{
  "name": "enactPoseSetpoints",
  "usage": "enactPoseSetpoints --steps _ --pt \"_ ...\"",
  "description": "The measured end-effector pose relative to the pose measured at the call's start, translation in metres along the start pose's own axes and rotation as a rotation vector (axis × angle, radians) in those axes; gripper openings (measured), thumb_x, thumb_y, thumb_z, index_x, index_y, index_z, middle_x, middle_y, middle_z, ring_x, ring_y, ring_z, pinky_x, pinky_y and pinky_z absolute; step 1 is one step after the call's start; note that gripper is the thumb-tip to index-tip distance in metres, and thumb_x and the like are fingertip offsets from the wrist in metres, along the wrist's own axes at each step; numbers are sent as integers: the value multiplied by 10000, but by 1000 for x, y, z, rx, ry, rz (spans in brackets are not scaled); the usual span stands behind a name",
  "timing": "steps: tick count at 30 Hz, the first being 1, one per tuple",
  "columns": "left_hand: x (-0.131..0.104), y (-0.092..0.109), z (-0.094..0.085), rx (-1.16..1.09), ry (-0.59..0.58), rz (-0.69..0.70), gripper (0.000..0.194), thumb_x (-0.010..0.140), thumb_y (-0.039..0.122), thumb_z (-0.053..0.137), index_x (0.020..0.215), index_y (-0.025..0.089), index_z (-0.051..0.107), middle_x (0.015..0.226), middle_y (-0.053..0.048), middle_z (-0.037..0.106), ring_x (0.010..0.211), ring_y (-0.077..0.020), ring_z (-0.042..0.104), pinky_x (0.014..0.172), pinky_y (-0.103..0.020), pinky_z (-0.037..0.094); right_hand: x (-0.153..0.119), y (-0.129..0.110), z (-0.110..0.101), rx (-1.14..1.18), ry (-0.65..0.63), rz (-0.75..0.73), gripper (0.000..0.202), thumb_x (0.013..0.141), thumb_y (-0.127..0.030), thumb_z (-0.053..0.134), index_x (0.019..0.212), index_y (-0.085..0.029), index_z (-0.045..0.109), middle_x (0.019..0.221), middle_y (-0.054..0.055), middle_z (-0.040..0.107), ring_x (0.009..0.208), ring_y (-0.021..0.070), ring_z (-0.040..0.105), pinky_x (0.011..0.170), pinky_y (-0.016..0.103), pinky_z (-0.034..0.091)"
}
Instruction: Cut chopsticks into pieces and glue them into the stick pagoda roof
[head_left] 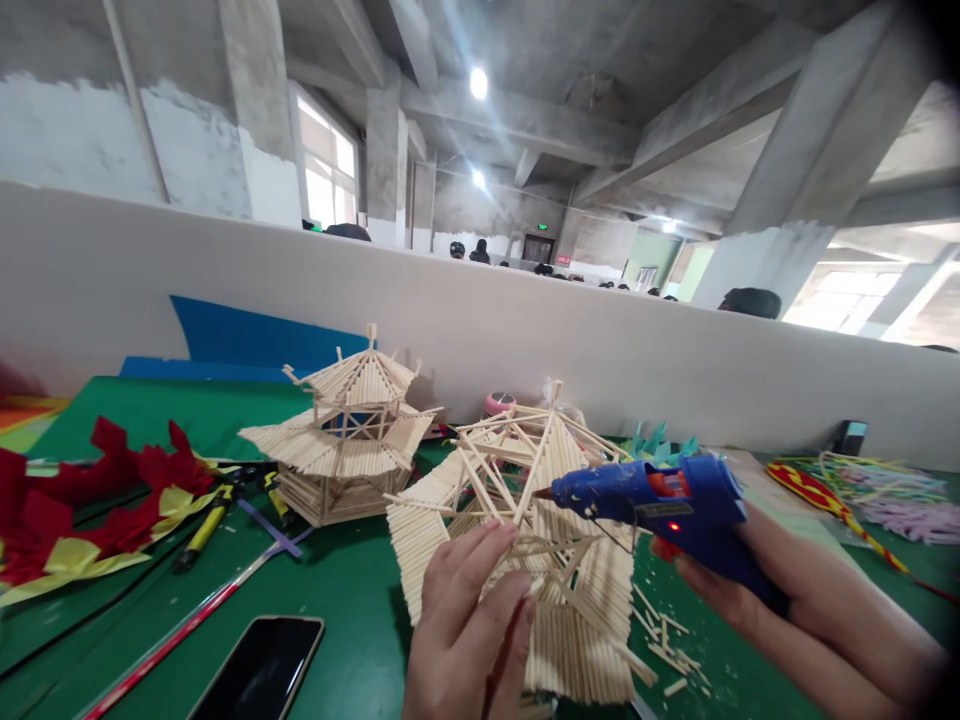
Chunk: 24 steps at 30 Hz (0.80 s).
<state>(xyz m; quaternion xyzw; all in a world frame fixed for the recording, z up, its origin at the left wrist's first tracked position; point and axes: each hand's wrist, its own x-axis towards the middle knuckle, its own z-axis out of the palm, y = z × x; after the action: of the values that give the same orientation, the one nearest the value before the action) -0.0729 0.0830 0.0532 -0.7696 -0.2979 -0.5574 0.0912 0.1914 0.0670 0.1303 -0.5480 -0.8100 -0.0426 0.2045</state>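
A half-covered pavilion model (592, 600) made of thin wooden sticks stands in front of me, its roof frame open on the near and left sides. My left hand (469, 620) is closed on this model at the roof frame, fingers bunched together; its exact grip point is partly hidden. In my right hand (795, 590) is a blue hot glue gun (660, 500), its red light lit. The gun's nozzle points left, just above my left fingertips and close to the roof sticks. Behind and left stands a second stick pavilion (341, 440) with two covered roof tiers.
A phone (259, 670) lies front left, near yellow-handled pliers (202, 530) and red and yellow paper shapes (97, 500). Cut stick scraps (671, 645) litter the green tabletop at right. Pipe cleaners (892, 490) lie far right. A white partition (600, 340) borders the back.
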Motion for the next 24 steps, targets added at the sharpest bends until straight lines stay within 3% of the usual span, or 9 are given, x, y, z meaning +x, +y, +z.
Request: enactPoseSetpoints --steps 3,9,17,24 --pt "0 0 1 15 -1 7 276 665 -23 550 906 111 563 1139 -146 505 1073 -272 461 851 -435 421 5 -5 -4 -25 -3 -28 441 771 -433 465 1194 -327 397 1046 18 623 850 205 625 678 244 533" --pt "-2 -1 0 51 -19 6 266 669 -8 547 900 121 565 1132 -145 512 1069 -279 462 838 -456 417 6 -15 -3 -43 45 -128 488 798 -393 407 1262 -330 272 866 7 660 666 182 646 563 207 544" --pt "-2 0 2 17 -5 -27 263 673 -15 539 899 117 569 1135 -145 486 1049 -261 476 835 -434 432 -4 1 4 -109 23 -92 490 772 -437 447 1238 -358 318 986 -2 651 792 200 649 637 225 547" --pt "-6 -3 4 42 -24 -9 253 673 -11 539 891 115 568 1121 -151 490 1041 -272 481 827 -465 436 5 -11 -3 -58 29 20 438 784 -446 443 1206 -369 357 1053 -25 624 877 189 619 692 218 532"
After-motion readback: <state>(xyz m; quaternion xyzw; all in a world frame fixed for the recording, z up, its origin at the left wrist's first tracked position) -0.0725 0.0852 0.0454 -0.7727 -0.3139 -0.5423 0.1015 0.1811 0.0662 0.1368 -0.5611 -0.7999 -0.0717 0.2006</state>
